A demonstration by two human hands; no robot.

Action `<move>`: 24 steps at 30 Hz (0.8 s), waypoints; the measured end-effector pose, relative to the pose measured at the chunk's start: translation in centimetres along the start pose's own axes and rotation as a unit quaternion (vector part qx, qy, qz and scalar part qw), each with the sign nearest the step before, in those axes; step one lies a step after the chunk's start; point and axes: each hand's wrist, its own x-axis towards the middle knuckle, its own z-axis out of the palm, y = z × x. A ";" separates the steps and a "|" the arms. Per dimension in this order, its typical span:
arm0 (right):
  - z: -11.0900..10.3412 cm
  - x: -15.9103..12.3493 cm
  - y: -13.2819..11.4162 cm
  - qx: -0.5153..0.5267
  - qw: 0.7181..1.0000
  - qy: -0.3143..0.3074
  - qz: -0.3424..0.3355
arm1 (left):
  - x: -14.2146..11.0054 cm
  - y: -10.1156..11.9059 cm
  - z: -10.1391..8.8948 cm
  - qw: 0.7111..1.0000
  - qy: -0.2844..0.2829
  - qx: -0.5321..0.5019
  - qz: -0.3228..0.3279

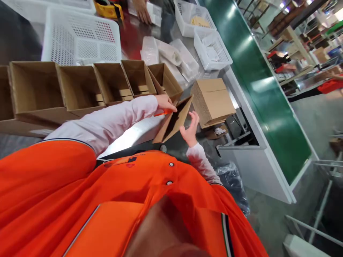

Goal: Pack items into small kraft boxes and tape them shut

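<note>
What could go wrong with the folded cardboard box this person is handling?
The folded box pinched by the left hand could spring open, since the right hand is open beside it, not gripping. The orange tool at the left hand might nick the cardboard. The row of open boxes close by could get bumped.

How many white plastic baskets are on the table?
4: a large basket and another basket upper left; a third basket and a fourth basket upper right. Others may be hidden.

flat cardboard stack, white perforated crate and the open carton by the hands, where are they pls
Flat cardboard stack (pixel 213 100): head view, point on its top face.
White perforated crate (pixel 93 32): head view, point on its perforated wall.
Open carton (pixel 163 130): head view, point on its cardboard side wall.
</note>
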 end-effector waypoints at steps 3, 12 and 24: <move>-1.0 -1.4 -3.2 -0.190 0.939 -0.188 -0.216 | -1.8 2.3 -0.4 0.987 0.087 0.115 -0.076; 1.8 1.1 -10.5 -0.338 0.805 -0.461 -0.158 | -3.7 2.8 -0.3 0.977 0.093 0.185 -0.049; 3.9 3.4 -6.2 -0.356 0.922 -0.072 -0.133 | -4.7 -2.0 -0.2 0.994 0.074 0.074 0.007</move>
